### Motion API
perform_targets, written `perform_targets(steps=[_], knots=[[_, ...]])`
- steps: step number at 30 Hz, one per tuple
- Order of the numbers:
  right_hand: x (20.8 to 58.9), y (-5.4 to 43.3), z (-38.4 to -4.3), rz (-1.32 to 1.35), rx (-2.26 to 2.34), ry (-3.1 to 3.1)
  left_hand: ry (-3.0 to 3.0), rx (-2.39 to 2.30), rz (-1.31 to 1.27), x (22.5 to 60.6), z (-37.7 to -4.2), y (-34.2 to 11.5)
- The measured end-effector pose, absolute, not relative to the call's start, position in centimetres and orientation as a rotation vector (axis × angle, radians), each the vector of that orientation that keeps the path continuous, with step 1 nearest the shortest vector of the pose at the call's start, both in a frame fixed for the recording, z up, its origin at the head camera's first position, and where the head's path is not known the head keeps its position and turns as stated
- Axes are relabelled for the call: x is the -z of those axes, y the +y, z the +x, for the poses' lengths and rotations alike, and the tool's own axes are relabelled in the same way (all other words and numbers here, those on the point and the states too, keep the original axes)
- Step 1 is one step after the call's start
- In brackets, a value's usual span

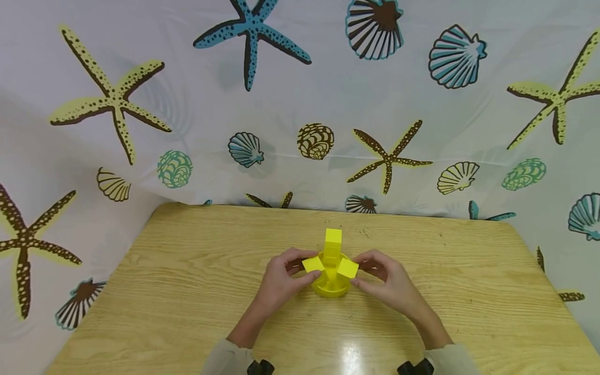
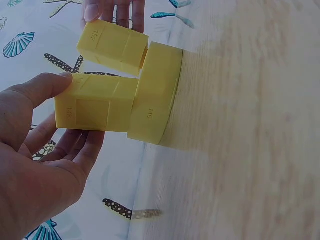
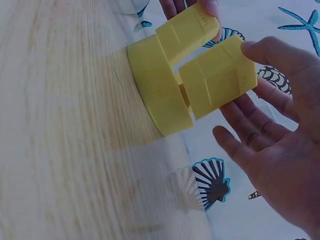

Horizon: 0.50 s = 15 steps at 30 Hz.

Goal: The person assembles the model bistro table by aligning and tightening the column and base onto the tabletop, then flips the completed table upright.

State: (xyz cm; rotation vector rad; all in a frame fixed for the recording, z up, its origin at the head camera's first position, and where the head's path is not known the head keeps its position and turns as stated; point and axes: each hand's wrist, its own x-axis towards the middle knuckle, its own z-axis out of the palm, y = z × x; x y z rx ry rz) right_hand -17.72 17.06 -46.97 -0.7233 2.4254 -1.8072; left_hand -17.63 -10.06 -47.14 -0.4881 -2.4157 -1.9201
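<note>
A round yellow base [image 1: 330, 292] sits on the table with three yellow blocks standing up around its rim. My left hand [image 1: 283, 276] pinches the left block [image 1: 312, 264] between thumb and fingers. On the other side, my right hand [image 1: 386, 281] grips the right block [image 1: 348, 269] the same way. The third block [image 1: 333, 239] stands at the back, untouched by either hand. In the right wrist view, a narrow gap shows between the right block [image 3: 220, 75] and the base [image 3: 157, 85]. The left block [image 2: 97, 102] meets the base's edge in the left wrist view, which bears embossed numbers.
The wooden table [image 1: 197, 297] runs out to both sides of the base. Behind it hangs a white cloth [image 1: 281, 104] printed with starfish and shells, coming down to the table's back edge. Dark wrist straps [image 1: 260, 367] circle both sleeves.
</note>
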Motion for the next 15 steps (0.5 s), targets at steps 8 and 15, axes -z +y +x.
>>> perform_targets(steps=[8, 15], knots=[[47.2, 16.4, -17.8, -0.804, 1.681, 2.515, -2.415, 1.935, -0.506, 47.1, -17.6, -10.0], [47.5, 15.7, -17.9, -0.702, 1.71, 2.561, -2.426, 1.931, -0.485, 47.1, -17.7, -10.0]])
